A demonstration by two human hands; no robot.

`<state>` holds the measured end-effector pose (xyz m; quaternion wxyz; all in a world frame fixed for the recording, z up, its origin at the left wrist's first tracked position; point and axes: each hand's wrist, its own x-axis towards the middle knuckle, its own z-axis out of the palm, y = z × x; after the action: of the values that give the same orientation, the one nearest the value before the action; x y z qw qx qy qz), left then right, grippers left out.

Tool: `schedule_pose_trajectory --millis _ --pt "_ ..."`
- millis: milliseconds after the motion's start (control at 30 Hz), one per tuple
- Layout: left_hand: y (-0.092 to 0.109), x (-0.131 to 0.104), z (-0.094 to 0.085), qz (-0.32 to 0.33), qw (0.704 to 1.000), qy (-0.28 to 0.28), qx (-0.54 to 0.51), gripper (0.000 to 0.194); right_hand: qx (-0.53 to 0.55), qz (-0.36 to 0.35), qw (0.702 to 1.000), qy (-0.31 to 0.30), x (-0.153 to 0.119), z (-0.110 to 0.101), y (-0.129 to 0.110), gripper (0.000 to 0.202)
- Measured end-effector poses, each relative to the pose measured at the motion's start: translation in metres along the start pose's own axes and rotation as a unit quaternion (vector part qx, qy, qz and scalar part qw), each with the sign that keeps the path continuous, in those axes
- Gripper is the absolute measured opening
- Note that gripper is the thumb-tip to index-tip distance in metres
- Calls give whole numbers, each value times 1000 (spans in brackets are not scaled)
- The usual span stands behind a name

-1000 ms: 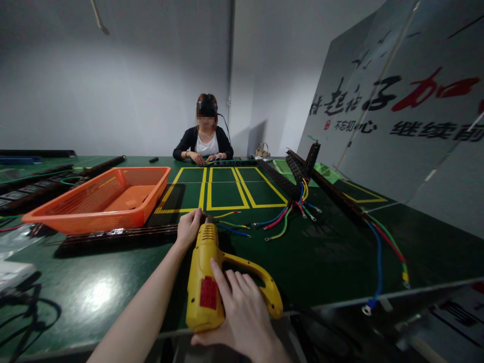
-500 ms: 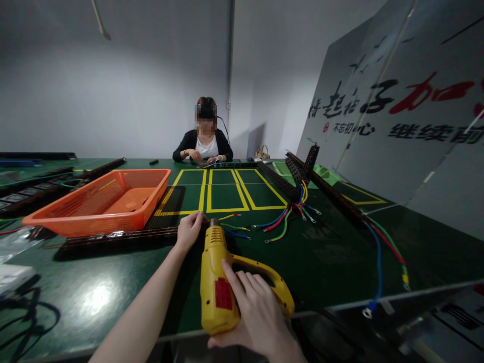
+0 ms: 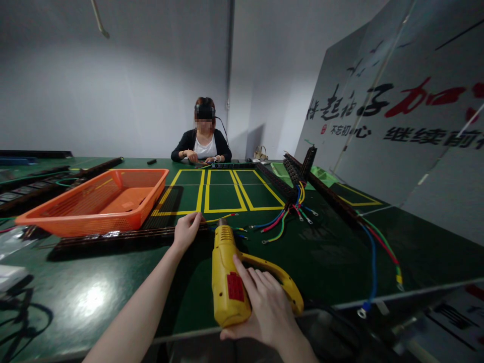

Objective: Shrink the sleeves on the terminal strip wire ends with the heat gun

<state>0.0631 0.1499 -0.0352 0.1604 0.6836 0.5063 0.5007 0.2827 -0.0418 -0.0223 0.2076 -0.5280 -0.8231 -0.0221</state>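
Note:
My right hand (image 3: 264,302) is wrapped round the handle and body of a yellow heat gun (image 3: 229,282) with a red label. Its nozzle points away from me, over coloured wires (image 3: 225,218) with ring terminals. My left hand (image 3: 188,229) is closed at the right end of a dark sleeved cable bundle (image 3: 124,238), where those wires come out. The fingertips seem pinched there, but the exact spot they grip is small and partly hidden.
An orange basket (image 3: 102,201) stands behind the bundle at left. More dark bundles (image 3: 328,194) with coloured wires lie at right, near a green tray (image 3: 321,176). A person (image 3: 204,143) sits across the green table (image 3: 340,262). Black cords curl at lower left.
The heat gun has moved to the right in my right hand, so its nozzle stands farther from my left hand. My left hand has stayed at the bundle's end.

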Motion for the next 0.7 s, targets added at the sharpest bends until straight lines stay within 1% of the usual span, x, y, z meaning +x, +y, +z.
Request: schedule_pose_trajectory --millis 100,167,267,367,467,600,700 --pt "2 -1 -1 0 1000 -4 11 42 -1 11 1000 -2 -1 -1 7 134" --pt "2 -1 -1 1 1000 -7 18 42 -4 19 1000 0 -2 -1 12 131" --pt "3 -1 -1 -2 1000 -8 26 42 -17 25 999 17 -3 0 19 128" --pt "3 -1 0 -7 999 -10 32 43 -40 30 998 39 -4 1 22 130" --pt "5 -1 -1 -11 999 -6 35 44 -42 35 998 45 -3 1 21 129" --pt "9 -2 -2 -25 999 -8 39 49 -50 52 997 39 -1 1 13 125" --pt "12 -2 -4 -37 998 -14 46 51 -57 37 996 51 2 4 3 123"
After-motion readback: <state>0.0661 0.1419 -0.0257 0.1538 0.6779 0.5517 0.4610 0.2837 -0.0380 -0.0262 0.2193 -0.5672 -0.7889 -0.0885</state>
